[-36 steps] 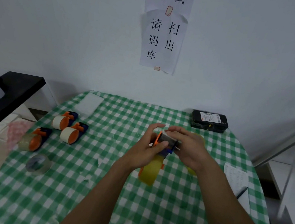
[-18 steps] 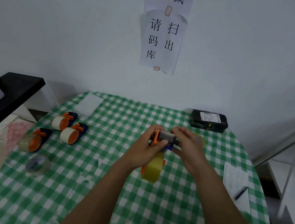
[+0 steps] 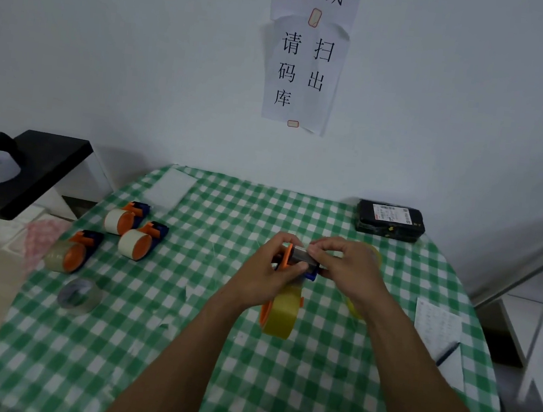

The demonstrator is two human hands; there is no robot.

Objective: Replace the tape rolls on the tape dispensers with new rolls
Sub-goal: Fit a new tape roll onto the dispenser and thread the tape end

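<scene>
— Tape dispenser (image 3: 286, 259), where is it?
— Held up over the middle of the table (image 3: 275, 387), which has a green-and-white check cloth. Both hands keep it clear of the cloth.
— Which way does it run?
— Its long axis points away from the person. The orange-and-blue head is up at the far end, and the yellow roll (image 3: 280, 314) hangs at the low, near end. The roll's own axle lies roughly left to right, with orange showing on each side.
— And the hands?
— The left hand (image 3: 263, 275) is curled round the orange left side of the head, fingers over its top. The right hand (image 3: 349, 270) has bent fingers and pinches the grey plate (image 3: 303, 257) that crosses the head, coming from the right. Neither hand is spread.
— What else, big things first?
— A black parcel (image 3: 390, 218) with a white label sits at the far right of the table, well apart from the hands. A written sheet (image 3: 437, 323) with a pen (image 3: 447, 353) on it lies at the right edge. Three other dispensers (image 3: 141, 241) lie at the left, each loaded. Two with whitish rolls are side by side, and the one with a clear roll is nearer. A loose clear roll (image 3: 79, 295) lies flat near them. A second yellowish roll (image 3: 376, 258) shows behind the right hand, mostly hidden.
</scene>
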